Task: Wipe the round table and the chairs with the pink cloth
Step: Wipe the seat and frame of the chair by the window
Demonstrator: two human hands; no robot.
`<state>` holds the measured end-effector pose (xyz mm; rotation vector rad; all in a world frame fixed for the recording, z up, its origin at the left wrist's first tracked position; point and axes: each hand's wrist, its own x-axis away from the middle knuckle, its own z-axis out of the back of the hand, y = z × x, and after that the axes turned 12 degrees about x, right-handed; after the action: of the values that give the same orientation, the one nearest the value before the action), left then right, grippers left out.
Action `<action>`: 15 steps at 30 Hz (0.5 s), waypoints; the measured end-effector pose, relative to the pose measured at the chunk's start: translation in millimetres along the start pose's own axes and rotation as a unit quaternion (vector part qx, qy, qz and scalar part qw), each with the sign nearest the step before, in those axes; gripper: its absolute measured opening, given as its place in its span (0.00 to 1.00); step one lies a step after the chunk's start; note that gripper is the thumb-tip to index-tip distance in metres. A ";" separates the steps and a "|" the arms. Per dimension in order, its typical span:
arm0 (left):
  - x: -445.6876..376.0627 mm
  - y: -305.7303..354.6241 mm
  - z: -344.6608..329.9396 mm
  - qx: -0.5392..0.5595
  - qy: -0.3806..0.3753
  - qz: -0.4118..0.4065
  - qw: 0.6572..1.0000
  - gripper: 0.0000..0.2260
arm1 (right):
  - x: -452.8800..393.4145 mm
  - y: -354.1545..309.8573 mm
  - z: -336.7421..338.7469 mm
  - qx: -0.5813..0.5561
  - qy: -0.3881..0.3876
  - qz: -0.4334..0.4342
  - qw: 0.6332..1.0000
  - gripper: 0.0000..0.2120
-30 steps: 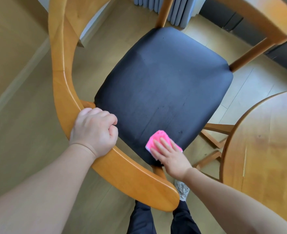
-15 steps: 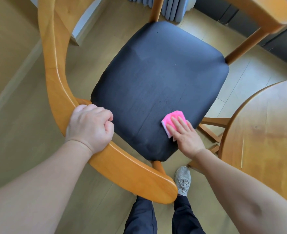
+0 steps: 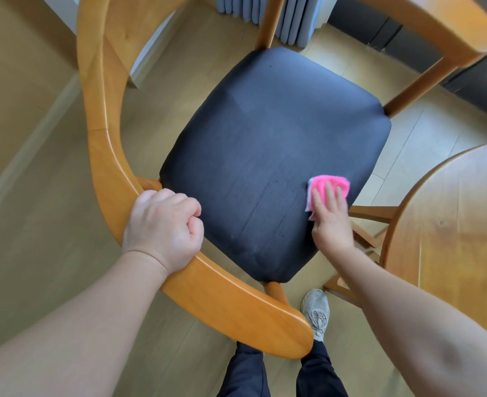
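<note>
Since the earlier frames, pink cloth (image 3: 328,188) has travelled from the seat's 6 o'clock edge to its 4 o'clock edge. Right hand (image 3: 330,218) presses it flat on the black seat (image 3: 265,156), fingers straight. Left hand (image 3: 163,227) stays clenched around the chair's curved backrest rail (image 3: 107,156). Round table (image 3: 454,224) at 3 o'clock.

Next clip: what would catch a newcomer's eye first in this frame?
The pink cloth stands out, pressed flat under the right hand near the right edge of the chair's black seat. Next, the left hand gripping the chair's curved wooden backrest at lower left. The round table edges in at right.
</note>
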<state>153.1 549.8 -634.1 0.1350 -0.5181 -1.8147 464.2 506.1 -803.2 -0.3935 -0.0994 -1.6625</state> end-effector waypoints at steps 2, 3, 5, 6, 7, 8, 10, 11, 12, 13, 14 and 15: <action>-0.9 -2.4 -0.3 -0.008 -0.006 0.003 1.000 0.15 | 27.0 -20.5 -11.1 0.037 -0.003 0.113 0.993 0.34; -2.3 -2.6 -0.4 -0.014 -0.012 0.005 1.000 0.15 | 39.6 -29.2 -17.0 0.058 -0.021 0.161 0.985 0.34; -6.3 -0.7 -1.4 -0.031 -0.029 0.013 0.999 0.17 | 53.8 -37.6 -24.7 0.093 -0.055 0.199 0.974 0.35; -7.9 0.1 -1.8 -0.039 -0.036 0.018 0.998 0.18 | 54.6 -38.4 -26.0 0.103 -0.065 0.195 0.973 0.35; -8.3 -0.1 -2.0 -0.048 -0.043 0.021 0.998 0.18 | 53.4 -39.1 -24.9 0.114 -0.073 0.189 0.973 0.35; -7.4 -1.3 -2.1 -0.054 -0.046 0.023 0.997 0.17 | 51.8 -40.0 -22.9 0.126 -0.081 0.185 0.971 0.35; -4.7 -5.1 -1.9 -0.062 -0.047 0.023 0.997 0.17 | 49.5 -42.3 -19.4 0.141 -0.093 0.181 0.969 0.34; -3.6 -6.3 -1.7 -0.068 -0.050 0.022 0.996 0.17 | 48.4 -42.5 -17.7 0.145 -0.097 0.178 0.968 0.33; -3.2 -6.9 -1.6 -0.079 -0.059 0.023 0.995 0.17 | 46.6 -41.6 -16.1 0.149 -0.098 0.173 0.969 0.33; -4.5 -6.7 -1.3 -0.092 -0.074 0.026 0.993 0.16 | 43.7 -39.6 -13.9 0.152 -0.094 0.161 0.971 0.33; -7.6 -5.3 -1.0 -0.103 -0.097 0.031 0.989 0.16 | 38.8 -36.6 -10.3 0.152 -0.087 0.140 0.975 0.33; -11.9 -3.6 -1.1 -0.108 -0.122 0.035 0.986 0.15 | 31.1 -33.2 -5.6 0.149 -0.080 0.112 0.979 0.32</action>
<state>154.0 561.5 -638.6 -0.2551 -0.4864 -1.8165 428.2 479.6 -793.4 -0.2979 -0.4045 -1.3658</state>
